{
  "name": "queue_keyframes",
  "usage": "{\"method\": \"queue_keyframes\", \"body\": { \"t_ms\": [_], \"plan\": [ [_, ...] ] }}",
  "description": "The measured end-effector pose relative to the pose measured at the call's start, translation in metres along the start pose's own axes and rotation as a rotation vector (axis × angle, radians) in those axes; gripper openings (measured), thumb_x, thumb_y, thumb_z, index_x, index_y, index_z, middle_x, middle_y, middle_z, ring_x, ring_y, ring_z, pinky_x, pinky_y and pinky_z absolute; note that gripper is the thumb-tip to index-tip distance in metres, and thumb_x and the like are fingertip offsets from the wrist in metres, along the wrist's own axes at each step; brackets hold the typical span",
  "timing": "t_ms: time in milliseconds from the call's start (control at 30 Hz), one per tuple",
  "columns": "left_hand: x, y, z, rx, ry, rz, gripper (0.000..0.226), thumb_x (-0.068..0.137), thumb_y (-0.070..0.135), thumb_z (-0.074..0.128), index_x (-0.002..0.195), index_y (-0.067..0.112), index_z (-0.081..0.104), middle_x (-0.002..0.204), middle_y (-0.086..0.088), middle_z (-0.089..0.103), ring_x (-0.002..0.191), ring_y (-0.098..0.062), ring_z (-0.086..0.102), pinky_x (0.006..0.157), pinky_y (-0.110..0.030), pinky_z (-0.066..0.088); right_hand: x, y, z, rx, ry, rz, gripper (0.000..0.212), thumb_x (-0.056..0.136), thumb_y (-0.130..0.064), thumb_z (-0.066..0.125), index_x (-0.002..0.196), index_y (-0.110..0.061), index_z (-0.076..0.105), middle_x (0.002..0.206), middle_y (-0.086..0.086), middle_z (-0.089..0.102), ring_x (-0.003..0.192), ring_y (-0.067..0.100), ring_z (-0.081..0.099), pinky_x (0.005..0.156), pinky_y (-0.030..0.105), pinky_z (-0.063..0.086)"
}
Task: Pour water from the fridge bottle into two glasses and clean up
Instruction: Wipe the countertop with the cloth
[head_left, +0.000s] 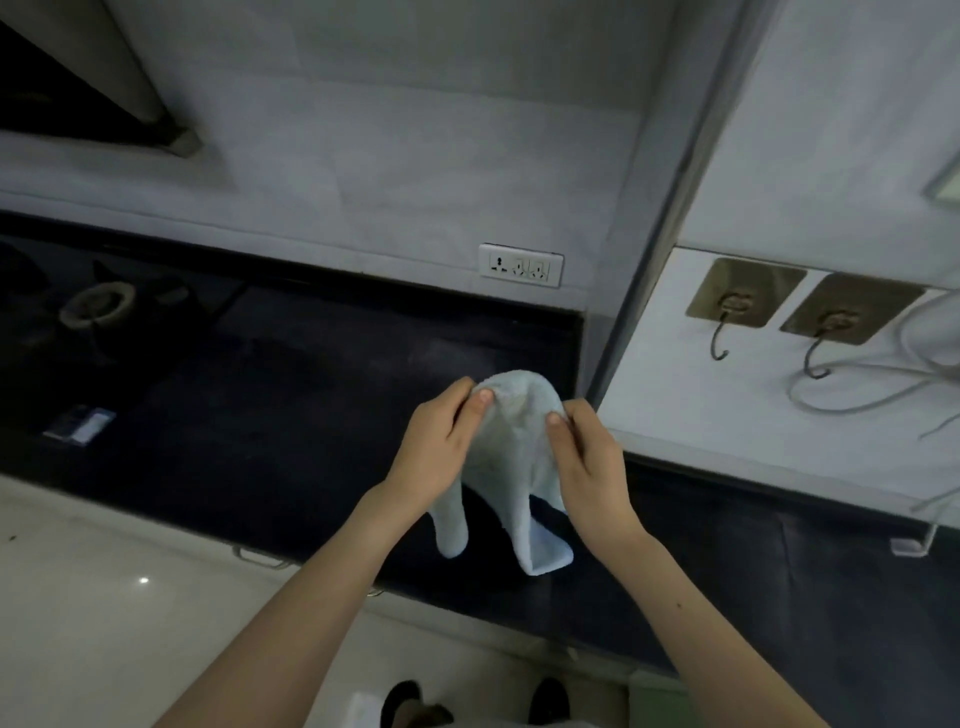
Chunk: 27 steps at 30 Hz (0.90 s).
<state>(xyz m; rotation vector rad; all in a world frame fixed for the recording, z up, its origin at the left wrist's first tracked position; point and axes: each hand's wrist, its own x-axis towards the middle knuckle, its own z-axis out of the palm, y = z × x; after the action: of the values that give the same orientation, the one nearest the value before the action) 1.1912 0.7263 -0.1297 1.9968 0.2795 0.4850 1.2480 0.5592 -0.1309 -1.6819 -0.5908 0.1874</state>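
1. While the dark desk (291, 395) runs below the pale tiled wall (415, 156), neither bottle nor glasses show, so this looks like the clean-up step.
2. Held up above the desk, the light blue cloth (511, 467) hangs in two loose tails, apart from the surface.
3. Pinching the cloth's upper edge, the left hand (439, 441) presses thumb against fingers (462, 397); the right hand (584, 457) pinches likewise just beside it.
4. Next, I judge, the cloth needs spreading or folding flat; two wall hooks (769, 332) and a socket (521, 265) are nearby.
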Motion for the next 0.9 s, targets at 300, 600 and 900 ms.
{"method": "queue_keyframes", "body": {
  "t_ms": [300, 600, 900],
  "plan": [
    [-0.014, -0.097, -0.036, 0.158, -0.354, -0.144, 0.011, 0.097, 0.038, 0.046, 0.089, 0.031, 0.045, 0.073, 0.005, 0.06, 0.061, -0.004, 0.057, 0.054, -0.02, 0.046, -0.027, 0.062, 0.069, -0.253, 0.128, 0.312, 0.015, 0.099, -0.021, 0.051, 0.112, -0.028, 0.053, 0.094, -0.008, 0.063, 0.081, 0.005, 0.061, 0.066, 0.016, 0.048],
    [-0.046, -0.165, 0.001, 0.826, -0.615, 0.228, 0.056, 0.098, 0.026, 0.035, 0.151, 0.014, 0.02, 0.158, -0.005, 0.019, 0.145, -0.023, 0.019, 0.119, -0.037, 0.015, -0.048, 0.125, 0.133, -1.054, -0.224, 0.259, 0.056, 0.102, -0.029, 0.034, 0.155, -0.014, 0.022, 0.163, 0.006, 0.017, 0.151, 0.021, 0.005, 0.12, 0.03, -0.009],
    [-0.041, -0.212, 0.029, 0.876, -0.621, 0.299, 0.055, 0.102, 0.034, 0.018, 0.151, 0.007, 0.018, 0.16, -0.006, 0.01, 0.148, -0.022, 0.006, 0.118, -0.04, 0.02, -0.04, 0.17, 0.133, -1.034, -0.2, 0.302, 0.052, 0.105, -0.031, 0.034, 0.153, -0.014, 0.024, 0.159, 0.002, 0.016, 0.15, 0.02, 0.01, 0.123, 0.035, 0.003]
  ]
}}
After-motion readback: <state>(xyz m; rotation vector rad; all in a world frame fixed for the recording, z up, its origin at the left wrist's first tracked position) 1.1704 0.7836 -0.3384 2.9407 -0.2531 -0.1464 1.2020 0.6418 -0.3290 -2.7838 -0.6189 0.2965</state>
